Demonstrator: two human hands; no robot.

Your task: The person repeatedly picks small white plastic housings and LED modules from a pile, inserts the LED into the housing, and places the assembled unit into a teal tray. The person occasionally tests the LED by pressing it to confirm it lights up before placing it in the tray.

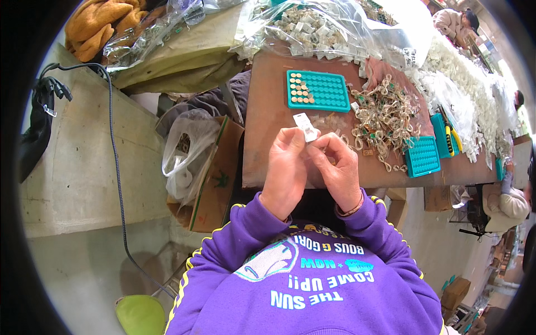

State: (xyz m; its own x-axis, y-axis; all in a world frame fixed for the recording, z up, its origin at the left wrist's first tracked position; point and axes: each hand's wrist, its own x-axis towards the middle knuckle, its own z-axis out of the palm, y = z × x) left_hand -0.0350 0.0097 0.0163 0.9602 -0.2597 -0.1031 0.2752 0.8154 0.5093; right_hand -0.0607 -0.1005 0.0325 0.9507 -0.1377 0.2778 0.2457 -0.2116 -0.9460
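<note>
Between the fingertips of both hands is a small white plastic piece (304, 126), lifted over the near part of the table. My left hand (286, 167) pinches it from the left side. My right hand (341, 166) has thumb and forefinger closed at its lower right edge, where a tiny part is hidden by the fingers. Just beyond the hands lies a teal tray (335, 92) with round pockets, its left pockets filled with several coin-like discs (298, 89). To the right spreads a heap of small coiled wires (385, 114) with little boards.
A second teal tray (423, 156) lies at the table's right front, beside yellow-handled pliers (449, 137). White plastic parts (312, 33) pile up in clear bags at the back. An open cardboard box (215, 178) stands left of the table (268, 162). Other people work at the far right.
</note>
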